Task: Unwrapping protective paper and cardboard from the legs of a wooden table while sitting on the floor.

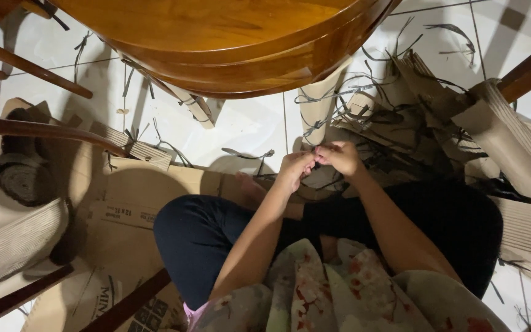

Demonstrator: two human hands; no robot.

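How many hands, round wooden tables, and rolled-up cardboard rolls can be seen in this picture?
Hands: 2, left hand and right hand, pinching a dark strip together
Round wooden table: 1
Rolled cardboard roll: 1
Total: 4

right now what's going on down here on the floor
A person sits cross-legged on flattened cardboard on the tiled floor, just in front of a round wooden table. The left hand and right hand are brought together, pinching something small and dark that I can't make out clearly. Ahead and to the right lies a heap of torn corrugated cardboard pieces and thin dark strips. A rolled piece of corrugated cardboard sits at left.
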